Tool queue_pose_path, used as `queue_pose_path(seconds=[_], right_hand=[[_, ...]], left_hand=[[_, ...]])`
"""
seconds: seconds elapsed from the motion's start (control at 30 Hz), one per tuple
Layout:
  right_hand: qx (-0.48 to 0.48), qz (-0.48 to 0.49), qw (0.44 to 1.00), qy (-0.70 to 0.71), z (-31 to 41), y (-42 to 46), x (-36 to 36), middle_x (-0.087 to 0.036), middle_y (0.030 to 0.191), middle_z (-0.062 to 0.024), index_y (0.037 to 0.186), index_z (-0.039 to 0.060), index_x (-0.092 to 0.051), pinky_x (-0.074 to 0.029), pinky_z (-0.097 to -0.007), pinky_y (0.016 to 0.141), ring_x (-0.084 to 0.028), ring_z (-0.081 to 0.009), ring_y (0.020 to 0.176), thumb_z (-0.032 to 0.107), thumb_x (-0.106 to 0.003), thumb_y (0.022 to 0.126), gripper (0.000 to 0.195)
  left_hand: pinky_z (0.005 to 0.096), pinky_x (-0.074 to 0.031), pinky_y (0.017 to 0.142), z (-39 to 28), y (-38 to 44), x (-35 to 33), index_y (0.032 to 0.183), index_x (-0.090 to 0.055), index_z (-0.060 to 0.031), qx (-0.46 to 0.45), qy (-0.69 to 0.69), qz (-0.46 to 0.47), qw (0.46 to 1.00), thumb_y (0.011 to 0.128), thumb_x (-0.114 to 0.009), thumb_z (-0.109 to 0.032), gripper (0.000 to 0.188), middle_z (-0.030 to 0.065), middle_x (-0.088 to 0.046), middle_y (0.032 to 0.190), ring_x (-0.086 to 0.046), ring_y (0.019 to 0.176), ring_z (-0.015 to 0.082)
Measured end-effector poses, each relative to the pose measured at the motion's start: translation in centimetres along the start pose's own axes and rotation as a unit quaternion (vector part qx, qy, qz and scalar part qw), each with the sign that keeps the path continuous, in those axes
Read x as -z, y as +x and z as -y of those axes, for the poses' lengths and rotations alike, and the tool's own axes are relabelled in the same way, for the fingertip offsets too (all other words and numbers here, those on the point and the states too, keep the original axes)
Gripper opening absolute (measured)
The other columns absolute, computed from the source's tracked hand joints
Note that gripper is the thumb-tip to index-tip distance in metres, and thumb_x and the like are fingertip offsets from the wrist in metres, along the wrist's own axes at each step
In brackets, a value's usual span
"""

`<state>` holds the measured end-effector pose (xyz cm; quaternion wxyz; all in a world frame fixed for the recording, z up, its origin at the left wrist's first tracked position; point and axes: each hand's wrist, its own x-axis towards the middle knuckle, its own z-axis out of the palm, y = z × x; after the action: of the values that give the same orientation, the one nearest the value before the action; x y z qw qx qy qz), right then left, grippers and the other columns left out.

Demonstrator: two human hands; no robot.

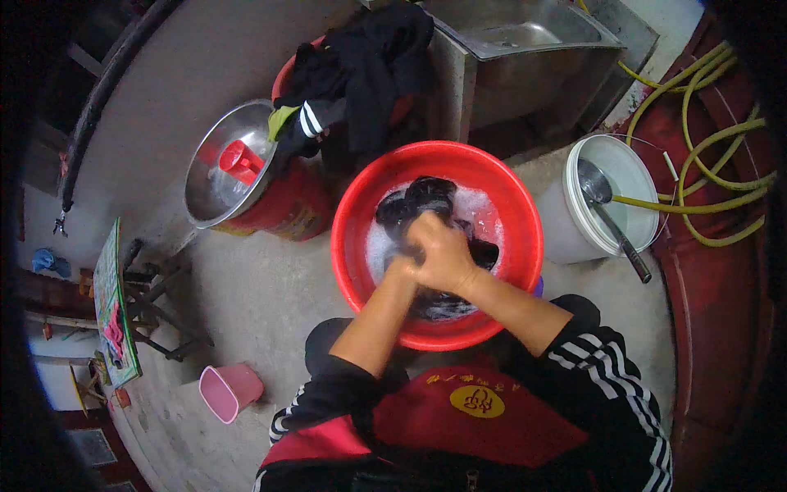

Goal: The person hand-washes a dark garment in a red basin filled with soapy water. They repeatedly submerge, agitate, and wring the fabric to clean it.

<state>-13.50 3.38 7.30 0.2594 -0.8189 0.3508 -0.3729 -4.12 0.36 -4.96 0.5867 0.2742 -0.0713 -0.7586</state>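
Note:
A red plastic basin [346, 246] stands in front of my knees, holding sudsy water and wet black clothing [430, 195]. Both hands are over the middle of the basin, close together and blurred. My right hand [444, 253] is curled in a fist on a bunch of the black clothing. Against it, my left hand [403, 263] grips the same cloth; its fingers are largely hidden by the right hand and the blur. White foam [482, 206] shows around the cloth, and more black fabric lies in the water below my wrists.
Behind the basin, dark clothes [381, 67] overhang a red tub. To the left are a steel bowl [203, 178] holding a red plastic scoop [240, 161], and a pink bin [237, 390]. Rightward stand a white bucket [569, 215] with a ladle [618, 237] and a coiled yellow hose [688, 209]. A steel sink [529, 40] is beyond.

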Motion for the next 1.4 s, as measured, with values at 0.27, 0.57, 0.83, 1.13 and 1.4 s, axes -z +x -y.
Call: queue_pose_path(seconds=[0.27,0.57,0.83,1.13,1.4], right_hand=[[-0.055,-0.135,0.989,-0.017,-4.5,1.8,1.9,-0.056,0.089,-0.0113,0.083,0.009,-0.057,-0.049,-0.0421,0.069,-0.058,-0.034,0.083,0.016,-0.062,0.063,0.022],[-0.171,-0.119,0.97,-0.129,-8.2,2.2,3.7,-0.058,0.086,-0.013,0.083,0.0075,-0.058,-0.047,-0.0448,0.068,-0.058,-0.0349,0.081,0.022,-0.062,0.067,0.022],[-0.26,0.167,0.897,-0.315,-9.1,2.0,6.0,-0.05,0.115,-0.016,0.11,0.0064,-0.057,-0.045,-0.0435,0.086,-0.051,-0.0339,0.105,0.032,-0.065,0.075,0.043],[-0.264,0.151,0.91,-0.283,-8.7,2.7,4.0,-0.046,0.121,-0.0183,0.119,0.0043,-0.048,-0.043,-0.047,0.088,-0.047,-0.0373,0.109,0.041,-0.053,0.084,0.05],[-0.428,0.14,0.891,-0.054,-13.6,0.9,-0.1,-0.033,0.138,-0.0197,0.132,0.002,-0.038,-0.027,-0.0393,0.104,-0.035,-0.0334,0.126,0.05,-0.047,0.084,0.069]], left_hand=[[0.037,-0.049,0.082,-1.0,-2.9,-4.4,0.099,-0.059,-0.0078,0.03,-0.08,-0.073,0.994,0.088,-0.044,-0.023,0.024,0.011,-0.061,0.101,-0.058,0.093,0.0203],[0.0307,-0.051,0.072,-2.7,-4.4,-8.5,0.099,-0.06,-0.0044,0.085,0.005,-0.159,0.984,0.081,-0.049,-0.023,0.028,0.0076,-0.062,0.089,-0.062,0.078,0.0208],[0.041,-0.047,0.078,-7.5,-4.6,-7.3,0.096,-0.061,0.0072,-0.018,0.853,-0.059,0.518,0.08,-0.051,-0.06,0.07,0.0273,-0.062,0.093,-0.061,0.092,0.0344],[0.0434,-0.046,0.074,-8.6,-3.3,-6.2,0.089,-0.053,0.0022,-0.261,0.857,-0.22,0.386,0.079,-0.062,-0.044,0.048,0.0253,-0.057,0.098,-0.057,0.095,0.0368],[0.0425,-0.042,0.088,-5.2,-0.5,-2.6,0.117,-0.035,0.0003,-0.084,0.715,-0.238,0.652,0.069,-0.071,-0.033,0.069,0.025,-0.052,0.113,-0.051,0.107,0.0382]])
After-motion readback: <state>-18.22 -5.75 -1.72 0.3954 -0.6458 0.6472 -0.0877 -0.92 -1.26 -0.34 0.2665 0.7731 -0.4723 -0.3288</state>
